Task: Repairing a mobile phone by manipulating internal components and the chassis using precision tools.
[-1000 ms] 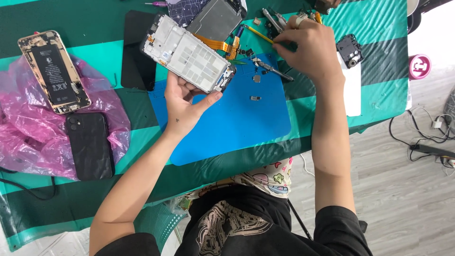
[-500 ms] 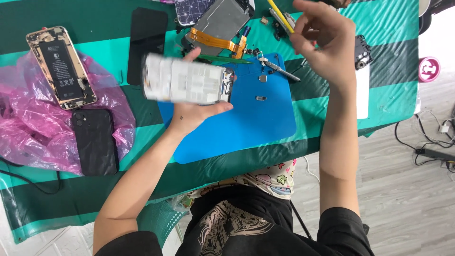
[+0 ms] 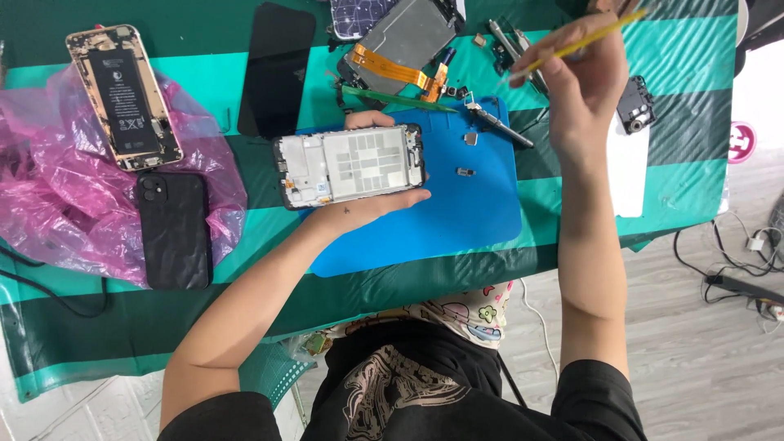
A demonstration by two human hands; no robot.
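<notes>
— Where's the frame?

— The left hand [image 3: 367, 204] grips one phone frame [image 3: 349, 166] over the blue mat [image 3: 457, 220], long axis left-right, back up.

— And the right?

— The right hand [image 3: 580, 82] pinches one yellow stick [image 3: 572, 45], tip pointing left. Two small parts [image 3: 467, 155] lie on the mat.

A pink plastic bag [image 3: 49, 204] lies at the left of the frame. On it sit an open phone with its battery showing [image 3: 122, 96] and a black phone [image 3: 172, 231]. A dark glass screen [image 3: 278, 69] lies at the top. A small black part [image 3: 636, 104] sits at the upper right. Cables [image 3: 735, 269] lie on the floor at the right.
</notes>
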